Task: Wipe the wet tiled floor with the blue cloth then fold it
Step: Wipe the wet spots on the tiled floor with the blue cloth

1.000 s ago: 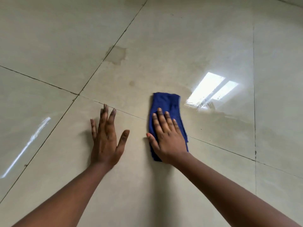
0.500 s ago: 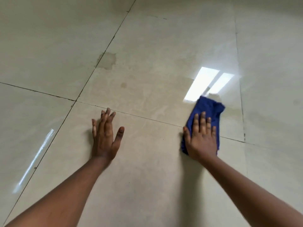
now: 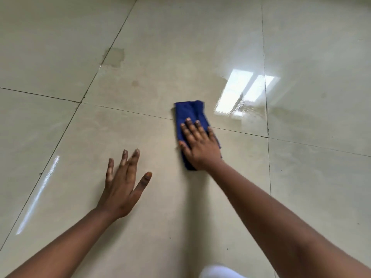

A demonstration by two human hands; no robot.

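Your right hand lies flat on the blue cloth, fingers slightly spread, pressing rather than gripping. The cloth's long axis runs near to far across a grout line. Wet sheen sits just right of it. Your left hand rests open on the floor, nearer and left.

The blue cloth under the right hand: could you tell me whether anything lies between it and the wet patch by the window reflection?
Nothing visible does. Only bare tile separates the blue cloth from the wet patch just to its right.
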